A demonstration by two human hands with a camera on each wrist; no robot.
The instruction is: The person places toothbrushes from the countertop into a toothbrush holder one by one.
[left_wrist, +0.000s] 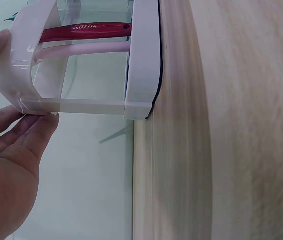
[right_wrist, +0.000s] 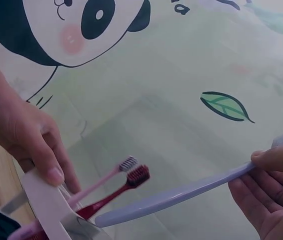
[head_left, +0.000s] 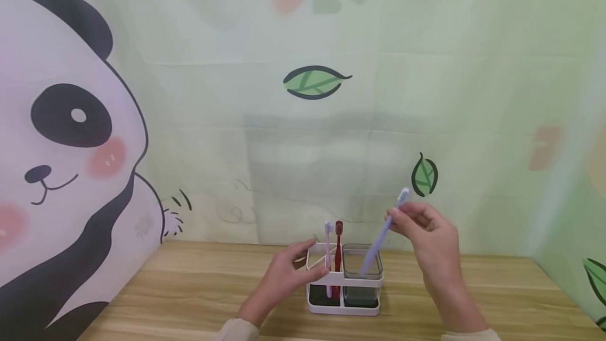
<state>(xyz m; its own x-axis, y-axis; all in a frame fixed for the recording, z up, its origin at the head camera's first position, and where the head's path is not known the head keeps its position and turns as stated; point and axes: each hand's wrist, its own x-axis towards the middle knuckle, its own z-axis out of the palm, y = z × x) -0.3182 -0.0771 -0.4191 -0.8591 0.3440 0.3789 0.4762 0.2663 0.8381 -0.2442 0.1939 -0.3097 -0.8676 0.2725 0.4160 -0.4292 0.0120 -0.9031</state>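
A white toothbrush holder (head_left: 344,310) stands on the table, and my left hand (head_left: 283,272) grips the left side of its upper frame, thumb in front. Its left section holds a pink toothbrush (right_wrist: 94,191) and a red toothbrush (left_wrist: 89,31), both upright with heads up. A clear grey cup (head_left: 352,292) sits in the right section. My right hand (head_left: 437,246) pinches a lavender toothbrush (right_wrist: 171,196) near its bristle head, above and right of the holder. The brush tilts, its handle end down at the cup's mouth; whether it is inside I cannot tell.
The wooden table (head_left: 189,288) runs back to a pale green cloth backdrop (head_left: 199,93). A large printed panda (head_left: 61,120) and several printed leaves decorate the cloth.
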